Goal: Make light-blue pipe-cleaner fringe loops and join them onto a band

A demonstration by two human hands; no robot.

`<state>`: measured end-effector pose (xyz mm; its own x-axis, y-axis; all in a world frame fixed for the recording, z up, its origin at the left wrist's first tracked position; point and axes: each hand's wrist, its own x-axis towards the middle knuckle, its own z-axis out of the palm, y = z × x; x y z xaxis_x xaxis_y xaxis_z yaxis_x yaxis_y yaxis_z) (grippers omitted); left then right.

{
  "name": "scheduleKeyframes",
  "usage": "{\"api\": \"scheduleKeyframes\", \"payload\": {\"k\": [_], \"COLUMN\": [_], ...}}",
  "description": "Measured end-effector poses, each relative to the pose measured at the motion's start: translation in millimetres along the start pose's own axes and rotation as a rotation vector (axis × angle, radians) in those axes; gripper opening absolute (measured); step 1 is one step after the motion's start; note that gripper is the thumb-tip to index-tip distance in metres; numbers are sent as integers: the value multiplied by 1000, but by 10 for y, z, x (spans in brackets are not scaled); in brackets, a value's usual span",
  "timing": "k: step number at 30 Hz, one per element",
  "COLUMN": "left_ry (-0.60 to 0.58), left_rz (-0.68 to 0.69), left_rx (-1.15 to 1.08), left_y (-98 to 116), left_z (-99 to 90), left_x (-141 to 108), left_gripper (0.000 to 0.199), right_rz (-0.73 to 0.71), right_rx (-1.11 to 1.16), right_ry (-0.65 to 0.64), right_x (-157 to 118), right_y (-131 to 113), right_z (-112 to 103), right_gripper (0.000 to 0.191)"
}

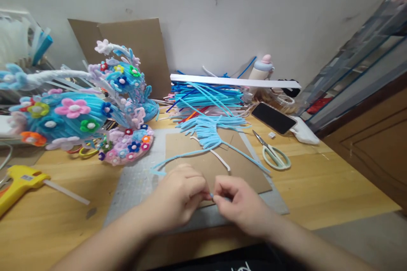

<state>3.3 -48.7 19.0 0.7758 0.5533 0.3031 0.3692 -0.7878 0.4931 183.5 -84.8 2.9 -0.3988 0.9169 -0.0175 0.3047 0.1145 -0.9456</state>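
My left hand and my right hand meet low in the middle, fingertips close together. Both pinch a light blue pipe cleaner, of which only a short bit shows between the fingers. Just beyond them, a row of light blue pipe cleaners lies gathered around a white pipe cleaner. Two long blue ends spread left and right from that row. Under it is a brown cardboard sheet on a grey cutting mat.
Scissors and a phone lie to the right. Behind are a pile of blue pipe cleaners and a bottle. Flower-covered pipe-cleaner pieces stand left, above a yellow glue gun.
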Motion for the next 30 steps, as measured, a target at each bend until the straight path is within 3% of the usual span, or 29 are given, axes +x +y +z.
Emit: {"api": "scheduleKeyframes", "payload": {"k": [2, 4, 8, 11, 13, 16, 17, 19, 22, 24, 26, 30], "left_ry": [-36, -51, 15, 50, -29, -266, -308, -331, -231, -95, 72, 320], "left_rz": [-11, -12, -74, -272, -370, -413, -439, -499, -591, -589, -559, -604], "left_rx": [-34, -16, 150, 267, 221, 107, 126, 239, 501, 561, 437, -91], "left_y": [-11, -47, -146, -156, -124, -96, -106, -159, -261, -293, -274, -139], "left_z": [20, 18, -145, -395, -552, -686, -702, -708, -685, -652, -591, -372], "left_x": [-4, -3, 20, 0, -55, -180, -221, -286, -326, -314, -272, -128], "left_gripper": [13, 13, 17, 16, 15, 14, 14, 17, 20, 14, 26, 44], "right_rz": [-268, -381, -213, -273, -387, -575, -630, -687, -611, -604, -658, -758], "right_rx": [-467, -723, -730, -786, -900, -1043, -1063, -1069, -1027, -969, -922, -901], "right_ry": [25, 6, 12, 134, 265, 474, 501, 437, 249, 231, 235, 193], "right_x": [-34, -57, -23, 47, 88, 136, 156, 214, 342, 426, 485, 514], "right_y": [12, 9, -25, -9, 26, 64, 61, 25, -72, -113, -102, 36], "right_z": [-10, -46, -239, -452, -556, -579, -552, -462, -279, -143, -6, 237], "right_gripper": [15, 14, 16, 18, 19, 22, 25, 30, 29, 28, 28, 28]}}
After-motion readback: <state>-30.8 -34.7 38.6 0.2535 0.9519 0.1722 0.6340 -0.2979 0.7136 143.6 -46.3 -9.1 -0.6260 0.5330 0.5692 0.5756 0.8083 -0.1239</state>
